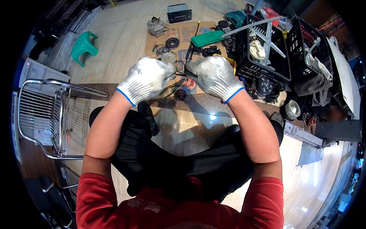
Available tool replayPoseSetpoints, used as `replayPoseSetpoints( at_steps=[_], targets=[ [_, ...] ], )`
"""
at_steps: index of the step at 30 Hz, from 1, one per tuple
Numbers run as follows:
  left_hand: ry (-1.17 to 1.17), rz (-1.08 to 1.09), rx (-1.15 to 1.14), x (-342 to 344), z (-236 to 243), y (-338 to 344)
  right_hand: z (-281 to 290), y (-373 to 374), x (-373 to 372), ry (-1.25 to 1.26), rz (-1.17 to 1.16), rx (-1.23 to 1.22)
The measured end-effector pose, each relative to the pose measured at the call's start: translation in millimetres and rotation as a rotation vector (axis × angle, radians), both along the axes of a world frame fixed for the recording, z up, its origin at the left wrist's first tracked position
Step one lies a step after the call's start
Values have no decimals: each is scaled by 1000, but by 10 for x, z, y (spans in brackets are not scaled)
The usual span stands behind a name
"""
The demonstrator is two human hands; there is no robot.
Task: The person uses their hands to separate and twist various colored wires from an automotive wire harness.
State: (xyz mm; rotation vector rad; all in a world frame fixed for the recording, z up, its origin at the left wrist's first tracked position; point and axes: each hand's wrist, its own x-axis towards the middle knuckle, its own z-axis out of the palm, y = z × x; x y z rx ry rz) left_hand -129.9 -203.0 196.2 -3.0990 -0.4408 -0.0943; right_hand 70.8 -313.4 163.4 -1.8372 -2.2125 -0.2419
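White knitted gloves with blue cuffs cover both hands, which meet closely over a work spot on the floor. My left hand (146,78) is closed, its fingertips pinched around something too small to make out. Opposite it, my right hand (213,74) is curled closed, with a dark edge (187,69) showing at its fingertips; the thing's kind is hidden. Just below the left fingers lie pliers with green handles (170,88). Near them sits a small round dark motor-like part (180,94). Beyond the hands is a pale round part (168,57).
A cardboard sheet (183,33) bears a black ring (172,43) and a metal motor-like assembly (155,26). Black crates (282,70) full of parts stand right, with a green-headed long-handled tool (207,38) leaning there. A green stool (84,47) and metal chair (42,118) are left.
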Motion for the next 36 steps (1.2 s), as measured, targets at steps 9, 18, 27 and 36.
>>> replayPoseSetpoints(
  at_steps=[9, 18, 27, 36],
  targets=[
    [-156, 59, 133, -27, -99, 2, 15, -78, -257, 173, -53, 173],
    [-300, 329, -181, 63, -63, -34, -227, 25, -337, 662, -112, 189],
    [-501, 301, -661, -53, -27, 111, -193, 39, -183, 1296, -78, -159],
    [-316, 116, -832, -106, 22, 117, -144, 81, 62, 823, 79, -68]
  ],
)
